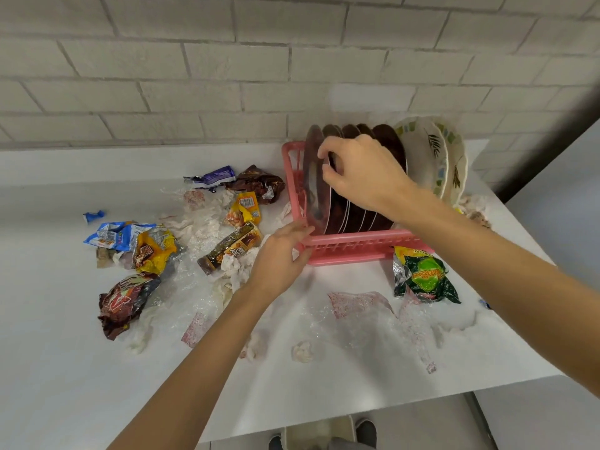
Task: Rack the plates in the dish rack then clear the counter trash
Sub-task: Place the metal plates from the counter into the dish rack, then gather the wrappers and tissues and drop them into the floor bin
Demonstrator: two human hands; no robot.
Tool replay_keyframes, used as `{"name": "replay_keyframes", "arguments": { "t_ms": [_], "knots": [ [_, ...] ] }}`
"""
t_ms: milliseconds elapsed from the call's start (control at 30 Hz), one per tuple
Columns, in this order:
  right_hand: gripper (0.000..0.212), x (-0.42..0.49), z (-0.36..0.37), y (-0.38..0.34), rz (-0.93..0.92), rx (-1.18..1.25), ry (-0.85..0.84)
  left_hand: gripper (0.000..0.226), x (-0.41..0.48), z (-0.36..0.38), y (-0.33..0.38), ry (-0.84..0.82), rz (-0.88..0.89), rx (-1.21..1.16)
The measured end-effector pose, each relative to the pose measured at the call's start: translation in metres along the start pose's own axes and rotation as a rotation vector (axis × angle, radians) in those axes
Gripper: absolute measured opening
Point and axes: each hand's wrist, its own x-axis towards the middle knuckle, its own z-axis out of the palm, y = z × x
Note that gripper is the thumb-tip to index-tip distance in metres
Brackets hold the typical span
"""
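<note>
Right hand (354, 177) pinched the stiff, slick plate (312, 183) near its twelve-o'clock rim; left hand (279, 254), spread, seemingly steadied the rack (357, 245).

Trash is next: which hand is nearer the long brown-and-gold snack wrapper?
Left. The left hand touches a corner of the pink plastic dish rack, right of the wrapper; the right hand is farther back, gripping a steel plate.
</note>
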Motion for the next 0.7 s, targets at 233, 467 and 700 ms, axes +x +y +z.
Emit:
{"name": "replay_keyframes", "arguments": {
  "t_ms": [233, 467, 700],
  "knots": [
    [0.012, -0.084, 0.019, 0.024, 0.169, 0.4, 0.014, 0.018, -0.048, -0.007, 0.043, 0.117, -0.119, -0.311],
    [0.015, -0.181, 0.03, 0.071, 0.529, 0.632, 0.134, 0.065, -0.084, 0.045, 0.064, -0.18, -0.171, -0.074],
    [0.06, -0.276, 0.082, 0.079, 0.501, 0.391, -0.275, 0.113, -0.092, 0.101, 0.079, -0.422, -0.26, 0.222]
  ]
}}
